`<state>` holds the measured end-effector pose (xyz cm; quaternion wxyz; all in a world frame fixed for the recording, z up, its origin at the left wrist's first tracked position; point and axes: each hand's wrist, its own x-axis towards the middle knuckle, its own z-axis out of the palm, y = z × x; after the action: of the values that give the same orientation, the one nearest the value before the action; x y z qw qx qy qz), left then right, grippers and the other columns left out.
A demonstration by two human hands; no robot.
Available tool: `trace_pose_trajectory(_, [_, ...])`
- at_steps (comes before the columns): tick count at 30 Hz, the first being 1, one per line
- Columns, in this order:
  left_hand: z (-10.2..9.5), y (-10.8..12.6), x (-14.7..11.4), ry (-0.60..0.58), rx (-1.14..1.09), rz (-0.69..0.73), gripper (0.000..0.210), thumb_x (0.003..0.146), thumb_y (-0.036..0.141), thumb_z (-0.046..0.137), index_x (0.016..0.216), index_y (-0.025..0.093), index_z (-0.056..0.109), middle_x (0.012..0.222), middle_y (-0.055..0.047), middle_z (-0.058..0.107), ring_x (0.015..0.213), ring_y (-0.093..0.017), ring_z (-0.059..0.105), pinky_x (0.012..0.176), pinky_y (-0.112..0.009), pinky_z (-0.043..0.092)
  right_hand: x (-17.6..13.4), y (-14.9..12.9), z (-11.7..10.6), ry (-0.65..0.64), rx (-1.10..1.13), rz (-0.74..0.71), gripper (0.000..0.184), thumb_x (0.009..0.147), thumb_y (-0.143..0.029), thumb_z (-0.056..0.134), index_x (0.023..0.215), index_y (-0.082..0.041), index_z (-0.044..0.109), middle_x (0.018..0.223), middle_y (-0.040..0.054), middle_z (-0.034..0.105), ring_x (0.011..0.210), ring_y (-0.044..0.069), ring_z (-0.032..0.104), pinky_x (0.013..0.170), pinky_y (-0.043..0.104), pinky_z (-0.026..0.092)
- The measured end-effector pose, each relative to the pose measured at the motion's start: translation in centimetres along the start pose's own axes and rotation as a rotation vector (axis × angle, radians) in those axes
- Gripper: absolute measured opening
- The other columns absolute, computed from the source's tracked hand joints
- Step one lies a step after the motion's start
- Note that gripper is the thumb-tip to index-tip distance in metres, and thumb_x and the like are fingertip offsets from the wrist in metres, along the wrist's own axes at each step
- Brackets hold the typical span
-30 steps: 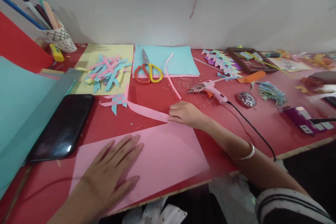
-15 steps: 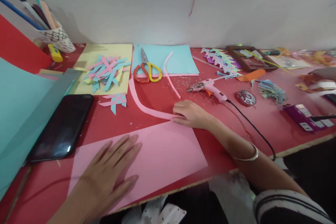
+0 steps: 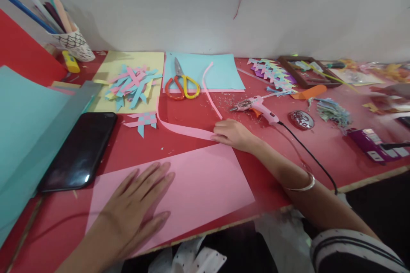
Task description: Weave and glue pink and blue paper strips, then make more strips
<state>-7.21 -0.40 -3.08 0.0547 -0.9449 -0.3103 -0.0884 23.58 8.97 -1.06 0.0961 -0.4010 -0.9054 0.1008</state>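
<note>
A pink paper sheet (image 3: pixel 205 183) lies near the front edge of the red table. My left hand (image 3: pixel 137 204) rests flat on its left part, fingers stretched out. Just beyond the sheet's far right corner, my right hand (image 3: pixel 233 135) pinches one end of a long pink paper strip (image 3: pixel 185 130). The strip curves away to the left and bends up beside the yellow paper. A second, narrower pink strip (image 3: pixel 209 94) lies above my right hand, partly over blue paper (image 3: pixel 221 72). Scissors (image 3: pixel 181 81) with one red and one yellow handle lie left of it.
Cut paper strips (image 3: pixel 134 83) are heaped on yellow paper (image 3: pixel 107 64). A black phone (image 3: pixel 80 151) lies at left, near a pen cup (image 3: pixel 75 42). Right of my hand are a pink glue gun (image 3: pixel 259 106), a round tin (image 3: pixel 301 120) and a purple power strip (image 3: pixel 368 145). Another person's blurred hand (image 3: pixel 390 94) shows at far right.
My right hand has moved slightly up, away from the sheet, with the pink strip in it. The strip has shifted and straightened a little. My left hand stays flat on the sheet.
</note>
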Motion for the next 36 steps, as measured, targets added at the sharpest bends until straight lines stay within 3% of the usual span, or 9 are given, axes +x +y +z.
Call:
trace_pose_trajectory(6, [-0.5, 0.2, 0.2, 0.058, -0.021, -0.01, 0.063, 0.081, 0.044, 0.041, 0.137, 0.019, 0.027, 0.132, -0.005, 0.049, 0.122, -0.018, 0.041, 0.107, -0.031, 0.012, 0.4, -0.1, 0.1, -0.024, -0.018, 0.071, 0.043, 0.091, -0.044, 0.024, 0.059, -0.018, 0.039, 0.06, -0.0008, 0.04, 0.057, 0.011, 0.036, 0.059, 0.024, 0.025])
trace_pose_trajectory(17, [-0.2, 0.0, -0.5, 0.061, -0.007, 0.009, 0.065, 0.081, 0.042, 0.044, 0.138, 0.017, 0.025, 0.134, -0.006, 0.046, 0.125, -0.019, 0.037, 0.108, -0.032, 0.011, 0.8, 0.0, 0.0, 0.016, -0.005, 0.186, 0.032, 0.086, -0.034, 0.036, 0.058, -0.019, 0.031, 0.06, -0.0016, 0.039, 0.057, 0.01, 0.036, 0.057, 0.025, 0.023])
trace_pose_trajectory(23, [-0.3, 0.4, -0.9, 0.033, 0.022, -0.048, 0.066, 0.082, 0.048, 0.043, 0.14, 0.025, 0.02, 0.14, -0.003, 0.039, 0.127, -0.019, 0.034, 0.106, -0.033, 0.017, 0.5, -0.3, -0.5, 0.081, 0.188, 0.249, 0.032, 0.084, -0.036, 0.037, 0.057, -0.02, 0.027, 0.057, -0.0032, 0.036, 0.055, 0.01, 0.035, 0.055, 0.024, 0.023])
trace_pose_trajectory(28, [-1.4, 2.6, -1.6, -0.023, 0.06, -0.153, 0.08, 0.068, 0.064, 0.049, 0.137, 0.03, 0.027, 0.142, -0.001, 0.035, 0.13, -0.026, 0.027, 0.107, -0.041, 0.013, 0.0, -0.5, -0.8, 0.109, 0.232, 0.216, 0.031, 0.083, -0.035, 0.035, 0.057, -0.02, 0.027, 0.055, -0.0038, 0.035, 0.053, 0.009, 0.036, 0.053, 0.023, 0.025])
trace_pose_trajectory(32, [-1.5, 4.1, -2.8, -0.081, 0.095, -0.221, 0.062, 0.074, 0.043, 0.052, 0.132, 0.031, 0.036, 0.135, 0.0, 0.045, 0.128, -0.023, 0.033, 0.106, -0.037, 0.021, -0.2, -0.6, -0.8, 0.119, 0.24, 0.199, 0.03, 0.083, -0.035, 0.035, 0.057, -0.02, 0.027, 0.054, -0.004, 0.035, 0.052, 0.009, 0.036, 0.052, 0.023, 0.025])
trace_pose_trajectory(36, [-1.8, 4.3, -3.8, -0.026, 0.107, -0.105, 0.055, 0.072, 0.016, 0.045, 0.126, 0.03, 0.046, 0.126, 0.002, 0.055, 0.119, -0.018, 0.045, 0.1, -0.028, 0.033, -0.3, -0.7, -0.8, 0.129, 0.241, 0.2, 0.029, 0.081, -0.035, 0.035, 0.057, -0.02, 0.03, 0.055, -0.0035, 0.037, 0.052, 0.01, 0.037, 0.052, 0.023, 0.025])
